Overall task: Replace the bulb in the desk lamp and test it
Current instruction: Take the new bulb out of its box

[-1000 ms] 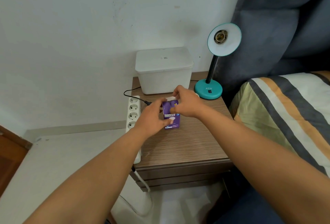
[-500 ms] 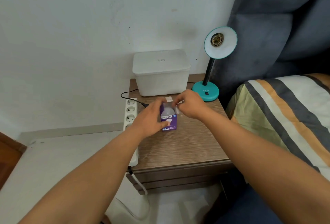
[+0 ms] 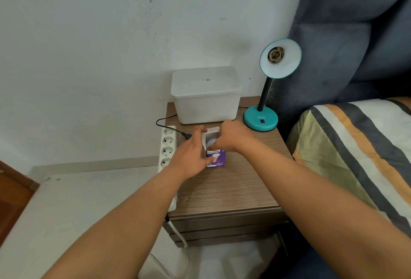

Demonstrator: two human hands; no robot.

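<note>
We're working on the tabletop [image 3: 233, 189]. Desk lamp [image 3: 270, 91] is standing at 1 o'clock w/ socket bare. Our left hand [image 3: 191, 156] is gripping the purple bulb box [image 3: 215, 156], flaps open. Our right hand [image 3: 231, 138] is pinching the white bulb [image 3: 210, 143] inside the box mouth. Bulb's prob light, smooth, fragile, so we're judging it best to hold it by the dome, gently.

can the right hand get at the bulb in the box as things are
Probably yes. The box stands open at the top with its flaps folded back, the left hand steadies its side, and the right hand already has fingers at the pale bulb showing in the opening.
</note>
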